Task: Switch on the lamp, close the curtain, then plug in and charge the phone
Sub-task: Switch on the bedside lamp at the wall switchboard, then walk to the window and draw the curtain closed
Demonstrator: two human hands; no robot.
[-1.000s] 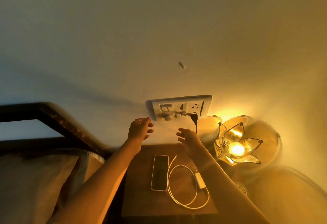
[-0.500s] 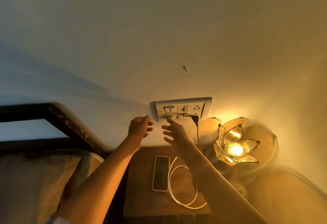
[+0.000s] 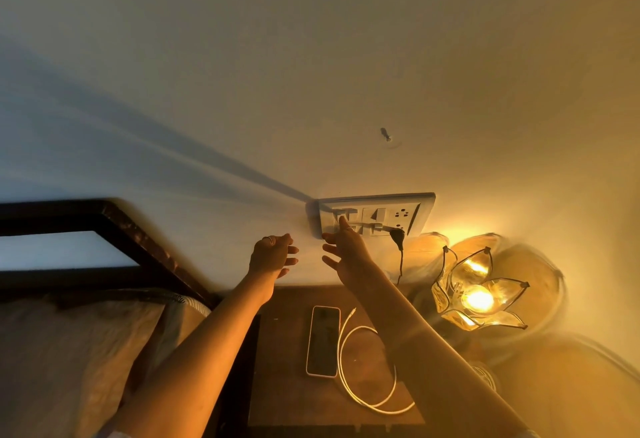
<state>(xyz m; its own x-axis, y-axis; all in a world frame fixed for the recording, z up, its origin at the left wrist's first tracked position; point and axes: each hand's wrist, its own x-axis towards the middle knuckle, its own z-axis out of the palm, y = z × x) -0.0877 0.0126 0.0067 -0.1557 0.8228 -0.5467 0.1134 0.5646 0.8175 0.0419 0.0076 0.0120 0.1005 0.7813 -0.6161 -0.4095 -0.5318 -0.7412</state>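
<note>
Wooden and brown, the desk (image 3: 287,385) stands against the wall and carries the phone (image 3: 323,340), which lies flat with the screen up. At about 3 o'clock of the phone, just beside it, the white charging cable (image 3: 367,368) lies in a loose loop, and its free end (image 3: 352,311) points toward the wall. The right arm crosses over a part of this loop.

On the wall at 12 o'clock from the phone there is the grey switchboard (image 3: 375,214). The right hand (image 3: 346,250) reaches up to it; the fingers are spread and holding nothing, and one fingertip touches a switch on the left part of the board. The left hand (image 3: 272,255) hangs near the wall at 9 o'clock of the right hand, with loosely curled fingers and nothing in it. A black plug (image 3: 397,236) sits in the lower row of the board, and its cord goes down.

At 3 o'clock of the desk the petal-shaped glass lamp (image 3: 479,290) is lit. A bed (image 3: 69,351) with a dark headboard (image 3: 138,236) is at 9 o'clock.
</note>
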